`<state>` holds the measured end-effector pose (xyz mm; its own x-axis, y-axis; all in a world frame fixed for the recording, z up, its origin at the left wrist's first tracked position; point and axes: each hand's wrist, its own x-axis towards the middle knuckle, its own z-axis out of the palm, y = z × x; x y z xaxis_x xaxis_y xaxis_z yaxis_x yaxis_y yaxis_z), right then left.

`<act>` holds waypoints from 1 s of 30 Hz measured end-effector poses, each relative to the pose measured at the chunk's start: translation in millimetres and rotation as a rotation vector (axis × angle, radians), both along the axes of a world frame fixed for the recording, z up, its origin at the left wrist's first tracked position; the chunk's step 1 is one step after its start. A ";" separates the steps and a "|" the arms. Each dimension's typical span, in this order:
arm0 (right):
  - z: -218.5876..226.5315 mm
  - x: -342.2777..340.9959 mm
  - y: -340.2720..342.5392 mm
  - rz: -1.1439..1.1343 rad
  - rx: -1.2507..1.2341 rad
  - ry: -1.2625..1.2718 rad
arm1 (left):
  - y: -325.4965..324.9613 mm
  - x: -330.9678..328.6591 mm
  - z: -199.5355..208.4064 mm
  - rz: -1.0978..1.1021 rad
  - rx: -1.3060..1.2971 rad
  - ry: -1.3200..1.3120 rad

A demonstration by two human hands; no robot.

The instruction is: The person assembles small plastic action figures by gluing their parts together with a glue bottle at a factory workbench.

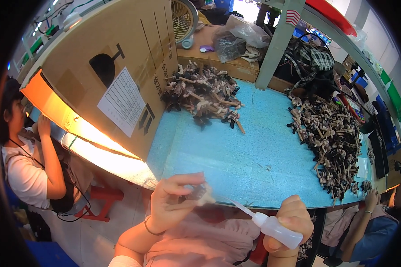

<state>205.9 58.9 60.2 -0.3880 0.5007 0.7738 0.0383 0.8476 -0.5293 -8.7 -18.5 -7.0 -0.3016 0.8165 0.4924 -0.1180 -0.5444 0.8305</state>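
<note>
So a small part (203,195) is being pinched between the thumb and fingers of the left hand (171,199), just over the near edge of a blue table (258,155). It's being blurred a bit, so its exact shape can't be told. A white squeeze bottle (276,230) is being gripped in the right hand (294,220), with the fingers wrapped round it. It's being held tilted, its thin nozzle (242,207) being pointed up and left towards the part. The tip is being kept near the part, but whether the two are touching can't really be made out.

Further back, a heap (202,93) of small dark and pale pieces with brown sticks is being propped against a big box (84,49). A longer pile (332,147) of similar stuff is being spread down the right side of the table. A paper sheet (121,101) is being displayed on the box. At the back, a clear plastic bag (240,38) is being kept beside a fan (182,20), left of a metal post (278,49). Seats at the sides are being taken by a person on the left (31,173) and another person on the right (374,233).
</note>
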 end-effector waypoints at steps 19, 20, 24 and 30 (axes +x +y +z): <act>-32.8 -20.3 39.6 0.006 -0.641 0.561 | -5.4 -4.3 -4.3 0.107 -0.018 0.009; -41.7 -24.0 54.7 -0.039 -0.669 0.462 | -6.0 -3.9 -5.2 0.119 -0.039 -0.012; -74.2 -49.6 121.2 0.001 -0.829 0.247 | -14.7 -1.3 -13.4 0.125 -0.043 -0.108; -117.1 -64.5 231.2 -0.253 -0.618 -0.099 | -32.4 -2.0 -16.1 0.105 -0.035 -0.145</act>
<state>141.4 290.1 -56.9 -0.2549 0.9246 0.2831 0.2692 0.3491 -0.8976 -10.7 -50.8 -23.2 -0.4522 0.7925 0.4094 -0.1816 -0.5311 0.8276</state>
